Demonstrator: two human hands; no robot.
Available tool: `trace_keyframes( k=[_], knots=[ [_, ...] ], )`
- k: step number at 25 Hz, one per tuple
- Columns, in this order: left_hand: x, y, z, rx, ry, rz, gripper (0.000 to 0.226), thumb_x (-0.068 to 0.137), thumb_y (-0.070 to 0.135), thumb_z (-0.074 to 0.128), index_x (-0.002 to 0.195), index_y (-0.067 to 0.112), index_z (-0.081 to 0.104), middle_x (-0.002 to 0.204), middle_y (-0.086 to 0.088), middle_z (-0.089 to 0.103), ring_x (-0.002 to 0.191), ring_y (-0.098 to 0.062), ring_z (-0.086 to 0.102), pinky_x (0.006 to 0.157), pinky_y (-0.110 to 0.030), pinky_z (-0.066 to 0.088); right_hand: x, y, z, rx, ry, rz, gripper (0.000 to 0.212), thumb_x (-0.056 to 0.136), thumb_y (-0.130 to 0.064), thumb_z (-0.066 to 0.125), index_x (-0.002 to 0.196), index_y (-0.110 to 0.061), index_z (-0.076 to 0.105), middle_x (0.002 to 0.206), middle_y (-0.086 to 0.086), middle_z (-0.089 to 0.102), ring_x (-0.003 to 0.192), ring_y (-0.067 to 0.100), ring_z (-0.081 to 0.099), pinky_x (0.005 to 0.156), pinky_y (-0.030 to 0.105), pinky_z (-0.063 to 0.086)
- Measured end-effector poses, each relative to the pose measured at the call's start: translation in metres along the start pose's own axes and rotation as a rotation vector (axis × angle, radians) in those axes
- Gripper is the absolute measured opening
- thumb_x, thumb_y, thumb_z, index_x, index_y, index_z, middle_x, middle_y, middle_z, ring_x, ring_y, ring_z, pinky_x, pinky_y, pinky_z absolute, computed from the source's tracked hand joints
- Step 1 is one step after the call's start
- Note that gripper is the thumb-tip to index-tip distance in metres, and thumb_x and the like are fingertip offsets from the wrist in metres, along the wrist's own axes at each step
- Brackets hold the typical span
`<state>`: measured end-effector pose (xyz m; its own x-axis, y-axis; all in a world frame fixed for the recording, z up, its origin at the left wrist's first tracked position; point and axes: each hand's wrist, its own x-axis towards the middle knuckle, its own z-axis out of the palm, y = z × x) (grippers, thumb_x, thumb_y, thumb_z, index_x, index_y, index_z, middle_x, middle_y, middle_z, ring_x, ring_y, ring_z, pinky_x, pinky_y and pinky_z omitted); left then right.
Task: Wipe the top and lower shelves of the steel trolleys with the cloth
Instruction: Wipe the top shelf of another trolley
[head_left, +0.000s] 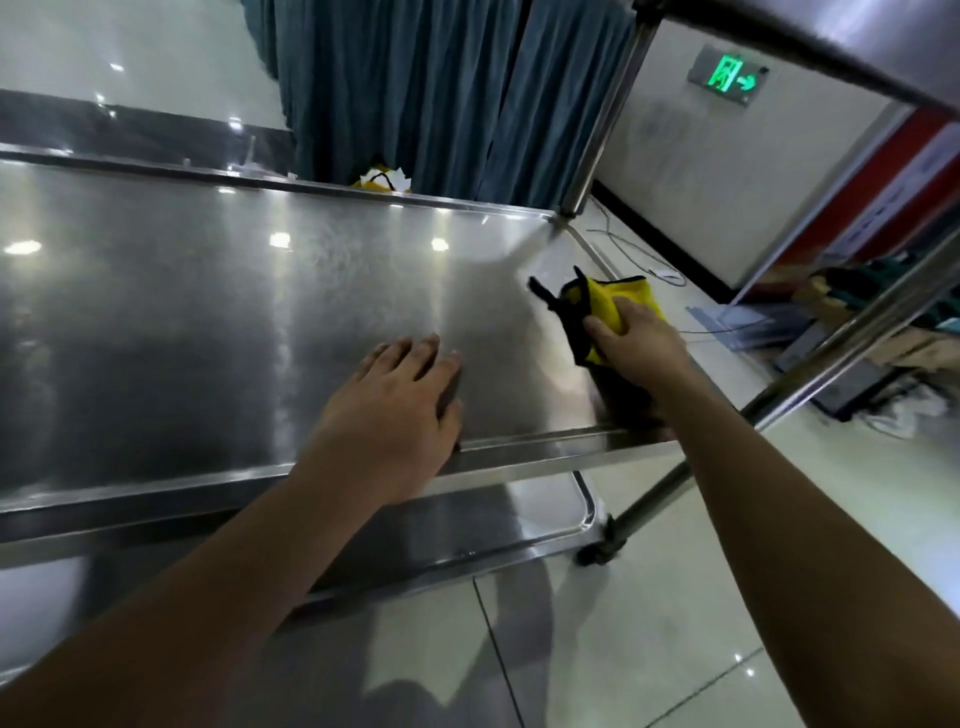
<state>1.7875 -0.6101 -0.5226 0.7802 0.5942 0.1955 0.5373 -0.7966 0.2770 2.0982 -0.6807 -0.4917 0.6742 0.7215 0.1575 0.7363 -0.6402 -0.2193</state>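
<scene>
Both forearms reach over trolley's front rim; L hand flat on steel shelf, fingers relaxed; R hand fingers curl round yellow cloth nr shelf's right end

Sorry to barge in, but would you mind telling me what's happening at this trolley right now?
A person is wiping a steel trolley. The right hand grips a yellow cloth with black trim and presses it on the shelf near its right end, under the trolley's top shelf. The left hand rests flat on the same shelf by its front edge, fingers straight. The lowest shelf below is not being touched.
</scene>
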Motion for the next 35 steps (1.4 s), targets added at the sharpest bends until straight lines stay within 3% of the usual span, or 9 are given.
trace_keyframes(
  k=[5,8,13,17,21,25,29,35],
  knots=[
    [0.000,0.002,0.002,0.004,0.035,0.004,0.058,0.103,0.041,0.020,0.156,0.022,0.032,0.163,-0.008,0.030,0.150,-0.029,0.026,0.125,-0.041,0.014,-0.071,-0.005,0.002,0.017,0.062,0.062,0.050,0.096,-0.051,0.050,0.136,-0.022,0.054,0.136,0.013,0.057,0.123,0.036,0.053,0.104,0.047,0.039],
    [0.000,0.002,0.002,0.011,0.042,0.003,0.058,0.103,0.040,0.017,0.155,0.022,0.035,0.161,-0.007,0.035,0.148,-0.029,0.030,0.125,-0.042,0.018,-0.132,-0.023,0.002,0.020,0.191,0.005,0.036,0.093,-0.045,0.056,0.120,-0.022,0.062,0.121,0.010,0.065,0.114,0.035,0.057,0.098,0.047,0.040],
    [-0.003,0.002,-0.006,0.008,0.073,-0.026,0.047,0.106,0.032,0.024,0.140,0.012,0.050,0.144,-0.014,0.052,0.133,-0.031,0.046,0.116,-0.040,0.030,-0.181,-0.092,0.010,0.106,0.224,-0.130,0.034,0.090,-0.041,0.061,0.118,-0.022,0.066,0.117,0.004,0.067,0.108,0.033,0.058,0.093,0.042,0.038],
    [-0.014,0.013,-0.024,0.039,0.173,-0.035,0.039,0.102,0.028,0.030,0.116,0.008,0.061,0.107,-0.014,0.063,0.095,-0.035,0.057,0.084,-0.044,0.040,-0.192,-0.094,0.002,0.112,0.153,-0.234,0.042,0.089,-0.038,0.060,0.128,-0.022,0.064,0.122,0.003,0.065,0.111,0.031,0.057,0.096,0.043,0.039],
    [-0.041,0.026,-0.047,0.042,-0.059,-0.065,0.041,0.097,0.033,0.030,0.110,0.012,0.062,0.111,-0.010,0.062,0.097,-0.033,0.057,0.088,-0.043,0.041,-0.192,-0.083,-0.026,-0.058,-0.013,-0.132,0.049,0.096,-0.036,0.057,0.142,-0.019,0.052,0.130,0.011,0.060,0.116,0.037,0.054,0.094,0.047,0.042],
    [-0.088,0.044,-0.094,-0.087,-0.306,-0.092,0.036,0.098,0.029,0.043,0.130,0.021,0.058,0.128,-0.003,0.059,0.112,-0.027,0.058,0.096,-0.040,0.044,-0.219,-0.087,-0.077,0.029,-0.236,-0.030,0.049,0.097,-0.033,0.054,0.144,-0.020,0.047,0.131,0.014,0.055,0.117,0.039,0.050,0.094,0.052,0.045],
    [-0.134,0.075,-0.175,-0.086,-0.410,-0.151,0.039,0.100,0.031,0.042,0.137,0.027,0.053,0.141,0.003,0.053,0.130,-0.021,0.045,0.109,-0.032,0.031,-0.275,-0.092,-0.159,0.137,-0.281,0.063,0.047,0.095,-0.027,0.056,0.141,-0.022,0.049,0.128,0.013,0.056,0.117,0.038,0.050,0.093,0.053,0.046],
    [-0.185,0.156,-0.353,-0.174,-0.357,-0.053,0.031,0.100,0.025,0.046,0.126,0.024,0.062,0.126,0.004,0.059,0.111,-0.019,0.055,0.097,-0.037,0.040,-0.350,-0.090,-0.331,0.301,-0.208,0.196,0.045,0.095,-0.030,0.057,0.139,-0.031,0.051,0.125,0.004,0.059,0.115,0.029,0.051,0.096,0.050,0.045]
  ],
)
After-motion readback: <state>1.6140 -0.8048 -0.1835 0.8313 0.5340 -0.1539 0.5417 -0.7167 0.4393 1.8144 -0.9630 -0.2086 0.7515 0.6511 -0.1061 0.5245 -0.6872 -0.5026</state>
